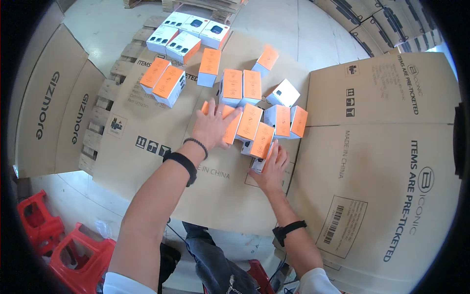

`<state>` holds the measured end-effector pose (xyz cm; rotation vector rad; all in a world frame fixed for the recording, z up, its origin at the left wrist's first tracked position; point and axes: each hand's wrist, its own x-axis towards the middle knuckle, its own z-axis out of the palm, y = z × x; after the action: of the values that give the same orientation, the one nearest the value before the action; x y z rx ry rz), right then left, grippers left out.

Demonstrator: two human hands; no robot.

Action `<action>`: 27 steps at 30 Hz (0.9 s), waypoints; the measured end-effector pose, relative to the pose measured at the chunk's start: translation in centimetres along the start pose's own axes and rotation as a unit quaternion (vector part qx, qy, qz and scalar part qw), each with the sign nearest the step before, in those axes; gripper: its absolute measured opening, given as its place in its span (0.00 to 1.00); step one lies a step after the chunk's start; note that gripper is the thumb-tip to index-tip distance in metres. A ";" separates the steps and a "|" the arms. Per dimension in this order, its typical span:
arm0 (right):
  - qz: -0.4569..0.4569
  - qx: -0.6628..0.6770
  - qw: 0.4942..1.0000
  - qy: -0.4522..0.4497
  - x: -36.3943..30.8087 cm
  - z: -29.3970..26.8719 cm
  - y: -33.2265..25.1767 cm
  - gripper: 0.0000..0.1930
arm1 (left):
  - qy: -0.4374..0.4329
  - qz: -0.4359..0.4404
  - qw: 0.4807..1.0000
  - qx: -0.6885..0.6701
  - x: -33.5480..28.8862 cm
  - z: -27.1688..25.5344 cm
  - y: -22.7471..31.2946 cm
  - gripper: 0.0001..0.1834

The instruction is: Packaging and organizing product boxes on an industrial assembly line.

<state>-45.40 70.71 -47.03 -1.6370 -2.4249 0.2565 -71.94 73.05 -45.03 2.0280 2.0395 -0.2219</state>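
Several small white boxes with orange sides stand close together on a large brown cardboard surface (pixel 196 188). My left hand (pixel 210 126) lies over the left end of the cluster with its fingers spread, touching an orange-topped box (pixel 231 126). At the near end of the cluster, my right hand (pixel 272 169) closes around a small box (pixel 258 165), which it partly hides. Just beyond that one, another orange-topped box (pixel 262 139) is tilted, touching its neighbours. A box with its white face up (pixel 284 92) sits at an angle farther back.
More white boxes (pixel 183 44) stand grouped at the far left, with a pair of orange-topped boxes (pixel 169 82) nearer. A large carton (pixel 372 181) borders the right side; another carton (pixel 49 108) stands left. Under the cardboard shows a wooden pallet (pixel 98 125). Red stools (pixel 83 257) stand lower left.
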 end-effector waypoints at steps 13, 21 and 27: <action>-0.016 0.005 0.995 -0.094 -0.8 -0.7 0.8 0.68 | -0.026 0.001 1.000 0.015 -4.9 1.2 1.2 0.72; -0.006 0.037 0.982 -0.186 -13.1 -4.0 -0.5 0.69 | -0.052 0.012 0.998 -0.042 -18.9 4.9 5.1 0.75; -0.049 0.047 0.990 -0.123 -10.5 -3.3 -1.1 0.68 | -0.044 -0.020 0.996 -0.080 -17.2 4.8 2.5 0.72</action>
<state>-41.70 60.60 -44.32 -1.5195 -2.6169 0.5769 -69.20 55.22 -44.46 1.8503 1.9787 -0.1467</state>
